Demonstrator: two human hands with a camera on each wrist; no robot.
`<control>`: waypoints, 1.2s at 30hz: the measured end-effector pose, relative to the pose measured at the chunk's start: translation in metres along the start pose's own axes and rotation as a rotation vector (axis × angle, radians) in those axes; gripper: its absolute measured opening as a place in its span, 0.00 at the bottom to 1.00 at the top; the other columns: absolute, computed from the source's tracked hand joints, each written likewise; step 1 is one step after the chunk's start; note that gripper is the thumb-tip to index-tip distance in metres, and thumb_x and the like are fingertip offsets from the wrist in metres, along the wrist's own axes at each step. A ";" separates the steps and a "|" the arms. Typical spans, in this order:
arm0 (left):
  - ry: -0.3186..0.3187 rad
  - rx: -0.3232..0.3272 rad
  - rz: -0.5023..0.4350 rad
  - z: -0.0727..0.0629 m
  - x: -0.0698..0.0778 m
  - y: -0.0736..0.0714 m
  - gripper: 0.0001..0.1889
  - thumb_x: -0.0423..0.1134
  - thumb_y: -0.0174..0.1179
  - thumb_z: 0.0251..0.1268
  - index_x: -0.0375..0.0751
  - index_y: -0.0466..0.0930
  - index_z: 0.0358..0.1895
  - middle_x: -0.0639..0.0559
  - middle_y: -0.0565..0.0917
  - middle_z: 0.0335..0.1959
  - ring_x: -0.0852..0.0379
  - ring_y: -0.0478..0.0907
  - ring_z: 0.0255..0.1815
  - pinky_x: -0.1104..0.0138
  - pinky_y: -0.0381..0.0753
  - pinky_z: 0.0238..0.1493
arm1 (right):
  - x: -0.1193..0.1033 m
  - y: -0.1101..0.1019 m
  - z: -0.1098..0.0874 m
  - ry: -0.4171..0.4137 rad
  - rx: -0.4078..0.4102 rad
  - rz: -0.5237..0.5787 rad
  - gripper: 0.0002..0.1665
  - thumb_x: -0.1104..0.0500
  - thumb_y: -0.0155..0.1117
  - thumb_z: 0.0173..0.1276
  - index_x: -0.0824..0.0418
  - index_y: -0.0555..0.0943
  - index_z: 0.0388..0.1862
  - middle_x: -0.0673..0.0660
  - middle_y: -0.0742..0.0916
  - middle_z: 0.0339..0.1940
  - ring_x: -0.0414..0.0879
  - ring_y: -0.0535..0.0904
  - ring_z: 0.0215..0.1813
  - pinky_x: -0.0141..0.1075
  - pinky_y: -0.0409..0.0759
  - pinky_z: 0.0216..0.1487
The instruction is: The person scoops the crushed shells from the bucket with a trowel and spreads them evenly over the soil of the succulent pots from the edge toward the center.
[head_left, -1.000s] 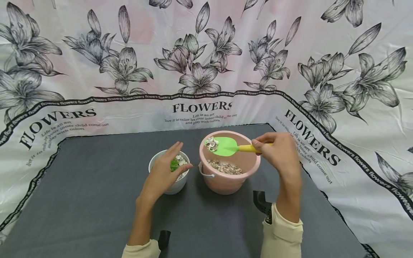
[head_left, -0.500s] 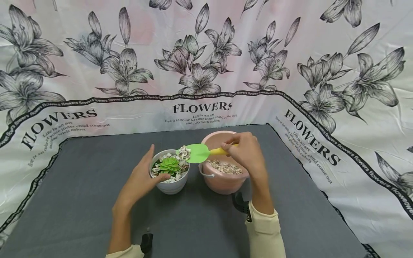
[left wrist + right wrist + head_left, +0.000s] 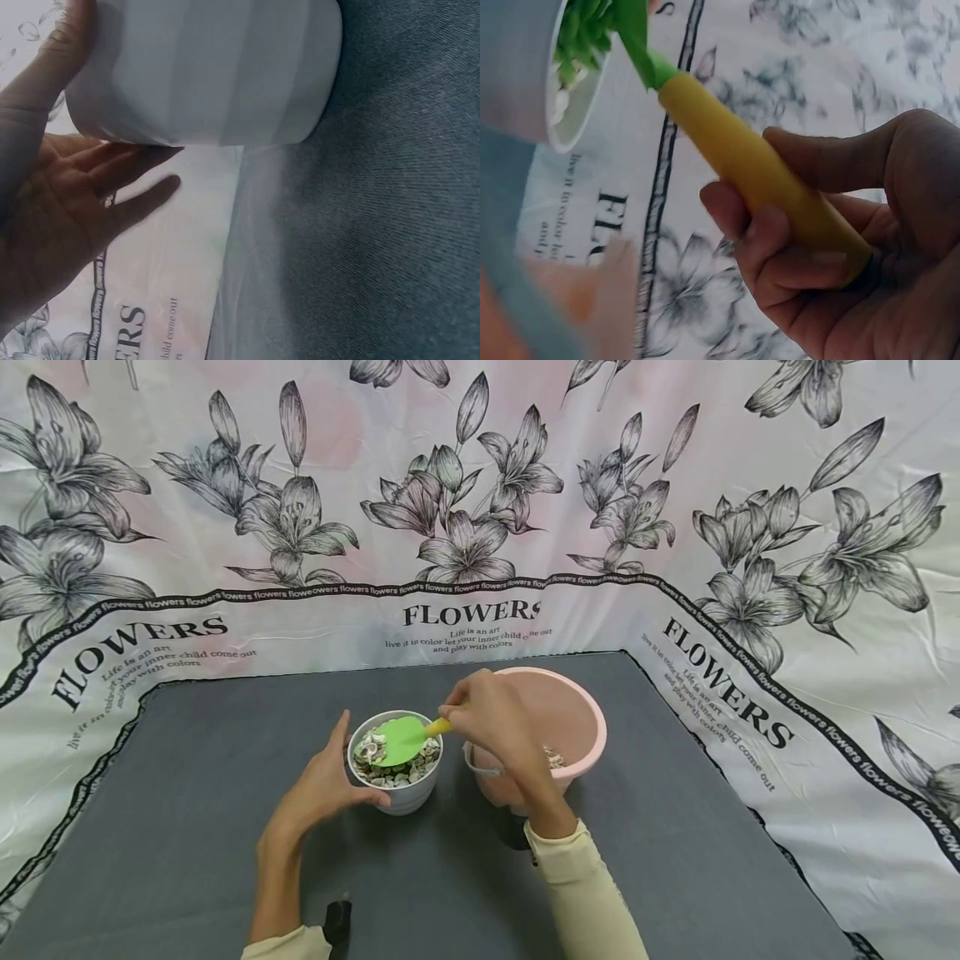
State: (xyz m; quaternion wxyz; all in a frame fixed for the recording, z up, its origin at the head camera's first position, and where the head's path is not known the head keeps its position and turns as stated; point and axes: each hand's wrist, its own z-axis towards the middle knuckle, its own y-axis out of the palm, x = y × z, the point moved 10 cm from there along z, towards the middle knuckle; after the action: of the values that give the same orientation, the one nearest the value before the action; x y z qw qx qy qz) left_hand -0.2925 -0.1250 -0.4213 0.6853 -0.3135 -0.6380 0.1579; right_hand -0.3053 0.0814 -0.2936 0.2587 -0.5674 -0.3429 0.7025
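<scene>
My right hand [image 3: 491, 718] grips the yellow handle [image 3: 735, 150] of a small trowel. Its green blade [image 3: 403, 742] lies tilted over a white flower pot [image 3: 405, 797], with pale pebbles [image 3: 371, 748] at its tip. More stones fill the pot around a green succulent [image 3: 577, 45], which the blade hides in the head view. My left hand [image 3: 318, 789] holds the pot at its left side, thumb along the front and fingers round the far side. In the left wrist view the lowest finger [image 3: 150, 196] stands off the pot's wall.
Just right of the pot stands a pink bucket [image 3: 592, 735] with a white handle and pebbles inside, partly behind my right forearm. Both stand on a grey cloth-covered table [image 3: 210, 793]. A flower-printed curtain [image 3: 300, 635] rises along the back and sides.
My right hand has carried the loaded trowel left from over the bucket to over the pot and tilted it. My left hand has shifted from above the pot to its left side.
</scene>
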 end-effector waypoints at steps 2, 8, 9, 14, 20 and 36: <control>0.013 0.009 0.021 0.000 0.001 -0.002 0.80 0.51 0.87 0.41 0.32 0.29 0.85 0.23 0.55 0.82 0.25 0.60 0.80 0.35 0.69 0.73 | -0.013 0.005 0.002 -0.032 -0.003 -0.047 0.09 0.61 0.68 0.69 0.61 0.92 0.31 0.51 0.87 0.25 0.40 0.69 0.20 0.30 0.63 0.22; 0.028 0.024 0.017 0.003 0.003 -0.002 0.81 0.47 0.89 0.36 0.25 0.30 0.83 0.22 0.51 0.83 0.25 0.56 0.82 0.35 0.65 0.77 | -0.043 0.010 0.001 -0.125 0.076 -0.214 0.27 0.65 0.64 0.60 0.52 0.64 0.07 0.45 0.57 0.13 0.40 0.53 0.20 0.32 0.52 0.22; 0.032 0.028 0.025 0.003 0.004 -0.002 0.80 0.47 0.89 0.36 0.24 0.32 0.83 0.21 0.52 0.82 0.25 0.57 0.81 0.35 0.65 0.76 | -0.046 0.010 0.000 -0.136 0.098 -0.239 0.29 0.65 0.64 0.59 0.51 0.60 0.07 0.44 0.55 0.14 0.41 0.53 0.21 0.33 0.52 0.22; 0.100 0.065 0.042 0.004 0.011 -0.002 0.65 0.45 0.89 0.36 0.24 0.58 0.78 0.27 0.71 0.68 0.32 0.72 0.69 0.38 0.73 0.69 | -0.060 0.004 -0.004 -0.183 0.214 -0.337 0.31 0.67 0.67 0.55 0.49 0.57 0.07 0.45 0.58 0.14 0.43 0.61 0.22 0.35 0.63 0.23; 0.064 0.101 0.012 0.002 0.007 -0.003 0.56 0.44 0.90 0.34 0.25 0.66 0.67 0.32 0.76 0.60 0.39 0.77 0.60 0.45 0.76 0.64 | -0.072 0.000 -0.009 -0.251 0.294 -0.423 0.27 0.68 0.68 0.51 0.51 0.61 0.07 0.47 0.65 0.14 0.46 0.70 0.22 0.41 0.77 0.26; -0.014 0.107 0.075 0.000 0.004 -0.004 0.63 0.47 0.90 0.34 0.22 0.59 0.73 0.26 0.70 0.70 0.32 0.71 0.70 0.40 0.73 0.69 | -0.026 -0.053 -0.027 -0.099 0.357 -0.063 0.06 0.61 0.70 0.69 0.59 0.93 0.38 0.54 0.92 0.33 0.47 0.82 0.30 0.35 0.76 0.29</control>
State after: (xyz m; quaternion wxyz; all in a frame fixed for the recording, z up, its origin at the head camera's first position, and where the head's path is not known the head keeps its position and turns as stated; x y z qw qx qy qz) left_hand -0.2925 -0.1255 -0.4163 0.6902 -0.2991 -0.6212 0.2196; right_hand -0.2743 0.1005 -0.2401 0.3601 -0.4662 -0.2425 0.7708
